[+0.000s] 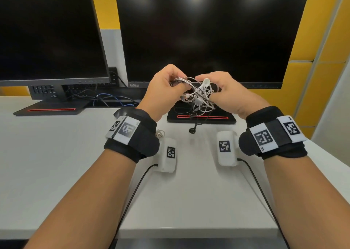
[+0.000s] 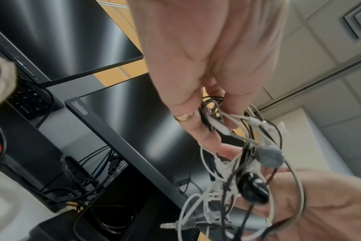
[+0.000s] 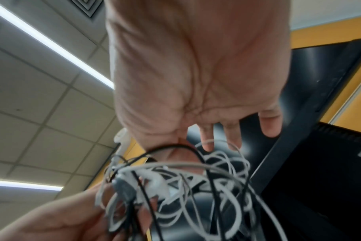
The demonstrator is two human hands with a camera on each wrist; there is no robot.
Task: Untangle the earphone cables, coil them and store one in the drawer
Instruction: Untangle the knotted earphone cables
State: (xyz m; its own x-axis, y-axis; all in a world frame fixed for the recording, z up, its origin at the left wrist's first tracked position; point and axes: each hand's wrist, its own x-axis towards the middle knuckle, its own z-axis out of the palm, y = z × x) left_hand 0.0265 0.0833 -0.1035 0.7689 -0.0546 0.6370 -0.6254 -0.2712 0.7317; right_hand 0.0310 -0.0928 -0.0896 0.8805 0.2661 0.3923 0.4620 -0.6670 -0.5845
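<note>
A knot of white and black earphone cables [image 1: 197, 95] hangs in the air between both hands, above the desk in front of the right monitor. My left hand [image 1: 166, 85] grips the knot's left side with curled fingers; in the left wrist view its fingers [image 2: 198, 128] pinch several strands. My right hand [image 1: 217, 89] pinches the right side, thumb and forefinger on the strands, other fingers [image 3: 231, 135] spread. A white earbud [image 1: 206, 82] sticks up at the top. A black earbud [image 1: 192, 130] dangles low on its cable. No drawer shows.
Two dark monitors [image 1: 204, 32] stand at the back on black bases [image 1: 201, 118], with loose cables [image 1: 106, 99] between them. Two white tagged boxes [image 1: 167, 155] with black leads lie on the white desk [image 1: 56, 163] under my wrists. A small pale cable bundle [image 1: 160, 134] lies beside the left one.
</note>
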